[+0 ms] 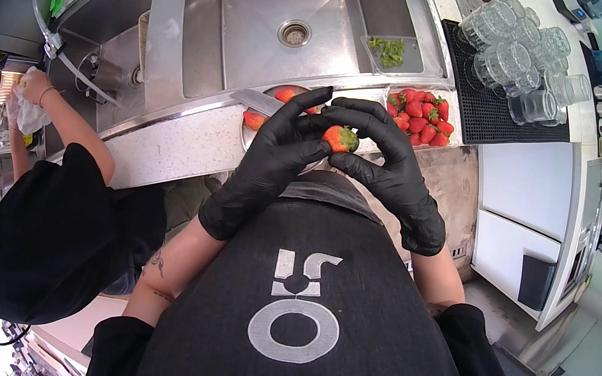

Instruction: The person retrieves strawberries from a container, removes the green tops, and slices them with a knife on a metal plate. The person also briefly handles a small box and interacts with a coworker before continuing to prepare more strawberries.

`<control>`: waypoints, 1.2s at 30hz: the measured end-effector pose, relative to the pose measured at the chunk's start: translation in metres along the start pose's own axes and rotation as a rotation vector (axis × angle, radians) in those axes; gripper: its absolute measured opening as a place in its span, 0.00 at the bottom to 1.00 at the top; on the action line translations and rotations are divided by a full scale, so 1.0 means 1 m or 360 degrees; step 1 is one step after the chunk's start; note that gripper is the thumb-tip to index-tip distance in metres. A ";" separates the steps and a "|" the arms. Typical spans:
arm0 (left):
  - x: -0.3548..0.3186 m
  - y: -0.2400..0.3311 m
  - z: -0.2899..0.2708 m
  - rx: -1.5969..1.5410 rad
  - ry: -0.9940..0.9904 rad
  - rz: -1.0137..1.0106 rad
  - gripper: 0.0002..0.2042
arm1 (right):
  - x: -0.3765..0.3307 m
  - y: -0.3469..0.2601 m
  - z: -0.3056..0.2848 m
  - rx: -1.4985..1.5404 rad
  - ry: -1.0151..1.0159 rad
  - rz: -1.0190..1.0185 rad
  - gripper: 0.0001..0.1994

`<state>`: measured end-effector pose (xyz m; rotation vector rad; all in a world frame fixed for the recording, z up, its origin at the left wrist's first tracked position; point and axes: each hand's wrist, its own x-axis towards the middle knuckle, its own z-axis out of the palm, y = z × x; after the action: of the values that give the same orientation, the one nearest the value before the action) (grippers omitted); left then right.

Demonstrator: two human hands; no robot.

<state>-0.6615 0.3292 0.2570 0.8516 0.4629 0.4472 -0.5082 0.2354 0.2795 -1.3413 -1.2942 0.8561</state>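
Both my hands wear black gloves and meet over the counter edge in front of the apron. Between them is a red strawberry (336, 138) with its green leaves turned to the right. The thumb of my left hand (276, 149) presses its left side. Fingers and thumb of my right hand (395, 164) close round its leafy side. Behind my left hand a knife blade (256, 100) points left; its handle is hidden, so I cannot tell what holds it. Below the blade, strawberries (253, 120) lie in a pale round dish (245, 135), mostly covered by my left hand.
A clear tub of whole strawberries (421, 118) stands right of my hands. Beyond lies a steel sink (266, 9) with a tray of green leaves (389, 51). Glasses (506, 59) stand on a black mat (479, 106). Close on my left, a co-worker (51, 227) stands at another basin.
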 end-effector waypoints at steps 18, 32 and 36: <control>-0.010 -0.019 -0.021 0.0161 0.0083 0.0023 0.27 | -0.005 0.023 0.014 0.0105 0.0223 0.0270 0.08; -0.015 -0.032 -0.027 0.0130 0.0238 -0.0096 0.27 | -0.017 0.036 0.024 0.0244 0.0042 0.0446 0.17; -0.016 -0.032 -0.030 0.0139 0.0272 -0.0075 0.29 | -0.014 0.038 0.027 0.0306 0.0165 0.0476 0.14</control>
<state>-0.6848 0.3201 0.2179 0.8883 0.6626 0.4610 -0.5271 0.2316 0.2349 -1.4243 -0.9193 1.0723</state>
